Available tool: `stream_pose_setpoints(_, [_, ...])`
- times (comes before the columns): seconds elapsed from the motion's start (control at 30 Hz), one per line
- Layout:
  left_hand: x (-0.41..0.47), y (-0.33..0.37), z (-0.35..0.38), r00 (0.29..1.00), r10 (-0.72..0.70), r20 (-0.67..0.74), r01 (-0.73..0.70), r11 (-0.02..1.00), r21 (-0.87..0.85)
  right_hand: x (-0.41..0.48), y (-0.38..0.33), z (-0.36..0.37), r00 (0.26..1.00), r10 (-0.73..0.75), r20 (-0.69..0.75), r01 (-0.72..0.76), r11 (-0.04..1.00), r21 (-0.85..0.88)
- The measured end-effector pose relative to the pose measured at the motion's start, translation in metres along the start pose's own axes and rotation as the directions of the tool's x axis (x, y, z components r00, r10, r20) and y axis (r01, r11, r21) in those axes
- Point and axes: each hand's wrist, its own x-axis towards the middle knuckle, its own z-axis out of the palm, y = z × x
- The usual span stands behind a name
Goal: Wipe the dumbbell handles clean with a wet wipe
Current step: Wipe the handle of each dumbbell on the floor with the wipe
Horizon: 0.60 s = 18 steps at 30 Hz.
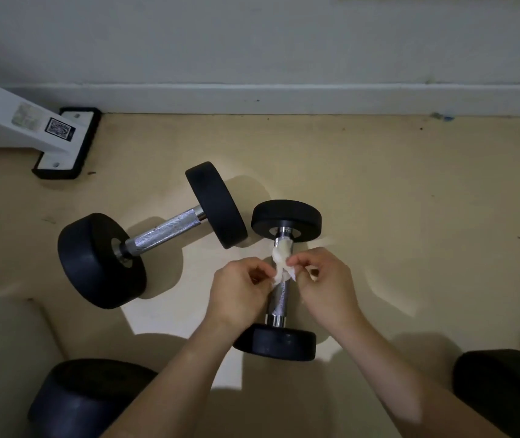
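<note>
Two black dumbbells with knurled steel handles lie on the tan floor. The smaller dumbbell [279, 298] points away from me in the centre. A white wet wipe [281, 260] is draped over the far part of its handle. My left hand [239, 289] pinches the wipe's left end, and my right hand [323, 284] pinches its right end, one on each side of the handle. The larger dumbbell [163, 230] lies diagonally to the left, its handle bare and untouched.
A white equipment leg with a black-edged foot plate [65, 143] stands at the far left near the white baseboard [284, 98]. Dark rounded weights sit at the lower left [88, 396] and lower right [505, 387], close to my forearms.
</note>
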Motion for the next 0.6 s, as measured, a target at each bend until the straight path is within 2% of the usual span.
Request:
stream_pose_setpoints(0.07, [-0.003,-0.002,0.002,1.000,-0.015,-0.016,0.015,1.000,-0.002,-0.002,0.006,0.000,0.989,-0.147,-0.023,0.141,0.974,-0.179])
stream_pose_setpoints(0.1, [-0.006,-0.002,0.003,1.000,-0.013,-0.013,0.013,1.000,-0.014,-0.003,0.008,0.000,0.983,-0.185,-0.013,0.178,0.962,-0.207])
stream_pose_setpoints(0.23, [-0.030,-0.002,0.010,0.999,0.049,0.014,-0.049,0.998,-0.025,-0.003,0.002,0.005,0.990,-0.136,0.030,0.139,0.986,-0.087])
stream_pose_setpoints(0.33, [-0.059,-0.008,0.019,0.996,0.091,0.024,-0.091,0.996,0.010,0.008,-0.003,0.005,0.976,-0.216,0.015,0.216,0.964,-0.157])
stream_pose_setpoints(0.43, [-0.081,-0.017,0.030,0.990,0.138,0.015,-0.139,0.980,0.141,0.027,-0.002,0.002,0.963,-0.264,-0.049,0.242,0.934,-0.264])
stream_pose_setpoints(0.5, [-0.085,-0.022,0.034,0.978,0.207,-0.019,-0.200,0.962,0.187,0.025,-0.002,0.003,0.979,-0.199,-0.035,0.184,0.950,-0.251])
stream_pose_setpoints(0.6, [-0.083,-0.026,0.036,0.971,0.218,-0.100,-0.202,0.968,0.145,0.019,0.000,0.010,0.969,-0.246,-0.008,0.240,0.954,-0.176])
